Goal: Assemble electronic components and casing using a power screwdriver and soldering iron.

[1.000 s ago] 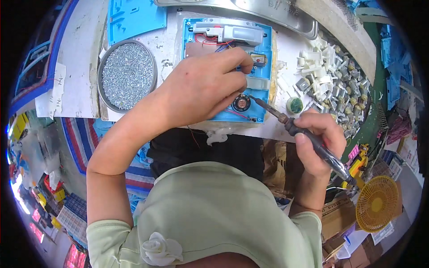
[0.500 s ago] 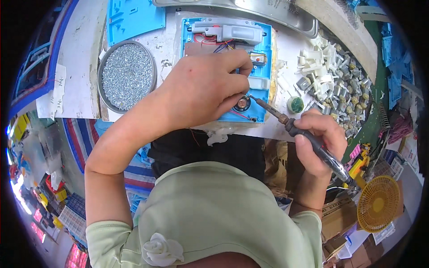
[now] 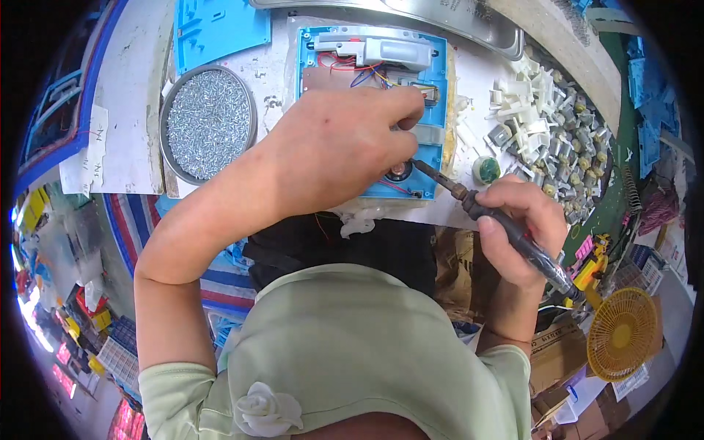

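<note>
My right hand grips a soldering iron by its dark handle, its tip pointing up and left beside a small round speaker. That speaker sits in a blue plastic housing, partly covered by my left hand. The left fingers are closed together over the housing's right side, near a small component; whatever they pinch is hidden. Inside the housing lie a grey plastic part, a brown board and thin red, blue and yellow wires. Whether the tip touches anything cannot be made out.
A round metal tray full of small screws stands on the left, below a blue panel. To the right are a small pot of green material and piled white parts and small motors. A metal tray lies behind.
My left hand has shifted slightly right over the housing, covering more of the speaker. The soldering iron has moved only a little, its tip still near the speaker.
</note>
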Motion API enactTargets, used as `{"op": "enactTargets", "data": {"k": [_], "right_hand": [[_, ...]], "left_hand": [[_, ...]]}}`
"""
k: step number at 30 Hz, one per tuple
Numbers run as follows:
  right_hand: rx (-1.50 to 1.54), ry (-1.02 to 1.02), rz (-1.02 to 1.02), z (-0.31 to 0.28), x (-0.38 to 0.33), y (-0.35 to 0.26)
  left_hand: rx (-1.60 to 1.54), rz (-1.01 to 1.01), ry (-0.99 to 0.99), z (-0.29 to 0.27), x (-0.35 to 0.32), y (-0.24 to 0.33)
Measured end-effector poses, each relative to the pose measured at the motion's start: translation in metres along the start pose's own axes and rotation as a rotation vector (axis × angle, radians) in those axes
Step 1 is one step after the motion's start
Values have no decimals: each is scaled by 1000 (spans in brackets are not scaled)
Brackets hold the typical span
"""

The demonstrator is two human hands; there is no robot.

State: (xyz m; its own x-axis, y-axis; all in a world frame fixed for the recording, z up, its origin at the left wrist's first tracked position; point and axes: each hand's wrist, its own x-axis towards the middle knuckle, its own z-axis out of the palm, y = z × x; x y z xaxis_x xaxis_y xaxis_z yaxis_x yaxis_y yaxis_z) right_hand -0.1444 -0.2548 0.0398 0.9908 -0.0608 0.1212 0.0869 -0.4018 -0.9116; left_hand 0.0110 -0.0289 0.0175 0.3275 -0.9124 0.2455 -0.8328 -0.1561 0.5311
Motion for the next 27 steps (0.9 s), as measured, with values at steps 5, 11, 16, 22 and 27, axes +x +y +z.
{"op": "enactTargets", "data": {"k": [5, 11, 16, 22, 27], "right_hand": [[0, -24, 14, -1, 2, -3], [42, -9, 31, 1, 0, -2], [16, -27, -1, -2, -2, 1], [35, 0, 4, -3, -3, -1], [35, -4, -8, -1, -3, 0]], "left_hand": [[41, 14, -55, -3, 1, 1], [58, 33, -50, -3, 2, 1], [59, 27, -65, -3, 2, 1], [63, 26, -71, -3, 2, 1], [53, 35, -33, -1, 1, 0]]}}
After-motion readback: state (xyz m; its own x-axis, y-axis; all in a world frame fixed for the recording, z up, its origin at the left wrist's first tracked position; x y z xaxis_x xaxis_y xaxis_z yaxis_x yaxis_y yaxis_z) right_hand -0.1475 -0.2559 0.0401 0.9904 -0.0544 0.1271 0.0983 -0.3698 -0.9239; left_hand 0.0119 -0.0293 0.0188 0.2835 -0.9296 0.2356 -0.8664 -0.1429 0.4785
